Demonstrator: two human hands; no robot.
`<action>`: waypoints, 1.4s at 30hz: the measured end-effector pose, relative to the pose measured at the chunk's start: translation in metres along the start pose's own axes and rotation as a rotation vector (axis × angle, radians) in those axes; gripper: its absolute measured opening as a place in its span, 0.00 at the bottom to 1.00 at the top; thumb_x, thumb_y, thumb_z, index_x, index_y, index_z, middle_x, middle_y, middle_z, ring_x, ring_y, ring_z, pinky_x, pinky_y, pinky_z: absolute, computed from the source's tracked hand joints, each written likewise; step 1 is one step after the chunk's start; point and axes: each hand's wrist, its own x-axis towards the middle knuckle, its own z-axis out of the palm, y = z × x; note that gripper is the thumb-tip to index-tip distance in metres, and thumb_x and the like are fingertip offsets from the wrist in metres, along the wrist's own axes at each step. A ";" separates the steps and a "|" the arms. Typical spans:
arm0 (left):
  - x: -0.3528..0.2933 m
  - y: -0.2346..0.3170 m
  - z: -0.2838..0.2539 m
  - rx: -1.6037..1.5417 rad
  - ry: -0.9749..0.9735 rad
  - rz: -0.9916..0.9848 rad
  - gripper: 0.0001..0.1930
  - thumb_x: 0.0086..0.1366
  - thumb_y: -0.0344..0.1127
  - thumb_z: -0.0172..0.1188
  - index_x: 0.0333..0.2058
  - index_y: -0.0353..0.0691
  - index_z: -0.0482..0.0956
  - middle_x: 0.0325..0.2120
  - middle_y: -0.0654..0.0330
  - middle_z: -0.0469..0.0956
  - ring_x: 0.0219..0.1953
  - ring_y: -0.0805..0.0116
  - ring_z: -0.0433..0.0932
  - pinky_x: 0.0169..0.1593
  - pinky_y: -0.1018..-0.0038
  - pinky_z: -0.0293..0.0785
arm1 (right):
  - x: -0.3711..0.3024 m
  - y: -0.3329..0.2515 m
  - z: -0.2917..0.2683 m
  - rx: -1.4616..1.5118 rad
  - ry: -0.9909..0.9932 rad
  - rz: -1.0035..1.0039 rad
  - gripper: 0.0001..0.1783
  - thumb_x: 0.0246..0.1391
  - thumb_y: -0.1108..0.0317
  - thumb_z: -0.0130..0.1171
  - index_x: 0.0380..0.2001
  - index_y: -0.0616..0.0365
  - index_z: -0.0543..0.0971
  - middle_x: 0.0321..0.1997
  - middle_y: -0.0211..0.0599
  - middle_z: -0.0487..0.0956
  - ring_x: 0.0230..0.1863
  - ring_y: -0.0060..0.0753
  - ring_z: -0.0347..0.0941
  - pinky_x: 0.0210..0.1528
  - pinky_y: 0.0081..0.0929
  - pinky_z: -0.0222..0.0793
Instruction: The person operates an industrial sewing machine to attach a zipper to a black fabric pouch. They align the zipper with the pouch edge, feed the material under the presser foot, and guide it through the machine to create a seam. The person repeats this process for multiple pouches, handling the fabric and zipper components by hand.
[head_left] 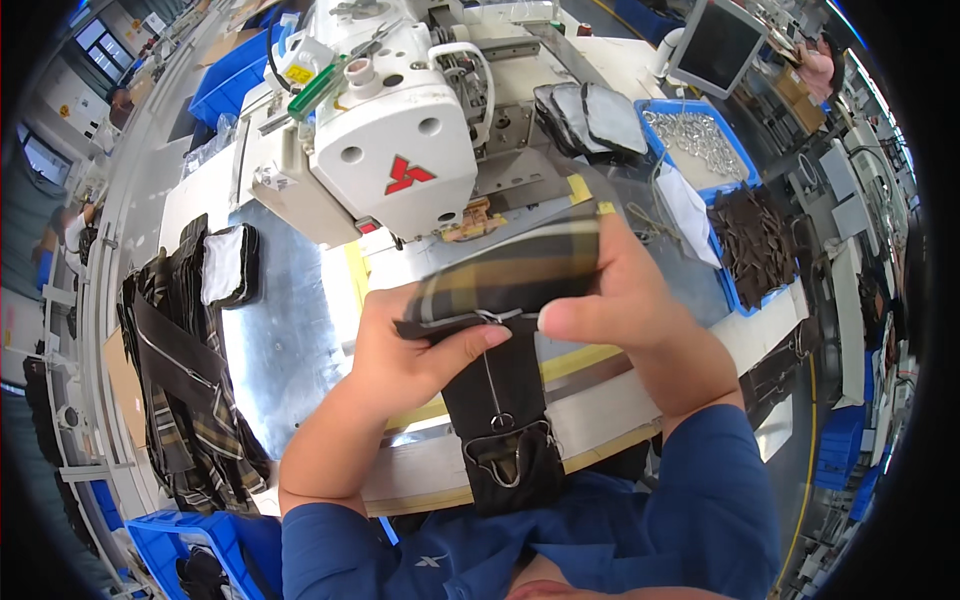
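Note:
Both hands grip a brown, black and pale plaid fabric piece [520, 270], folded over and tilted in front of the sewing machine's head [400, 165]. My left hand [400, 345] holds its left end, thumb lying along the near edge. At the right end is my right hand [625, 300], thumb on the near edge and the other fingers hidden behind the cloth. From the near edge a black strap [490, 385] hangs toward my body. A thin metal line runs down it to a ring, and its lower end lies over the table edge.
Blue trays hold metal hooks [700, 145] and dark brown strips [750, 235] on the right. Dark pads with pale faces [600, 115] lie behind. Plaid strap pieces [180, 390] are piled at left, beside a white-faced pad [228, 265]. A blue crate [150, 540] stands below.

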 end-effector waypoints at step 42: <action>-0.036 0.007 0.014 1.161 0.134 0.875 0.19 0.49 0.31 0.77 0.42 0.53 0.90 0.42 0.74 0.79 0.45 0.68 0.73 0.48 0.65 0.66 | -0.004 0.011 0.000 -0.337 -0.159 0.000 0.33 0.53 0.70 0.79 0.61 0.64 0.79 0.58 0.40 0.84 0.59 0.31 0.78 0.64 0.35 0.74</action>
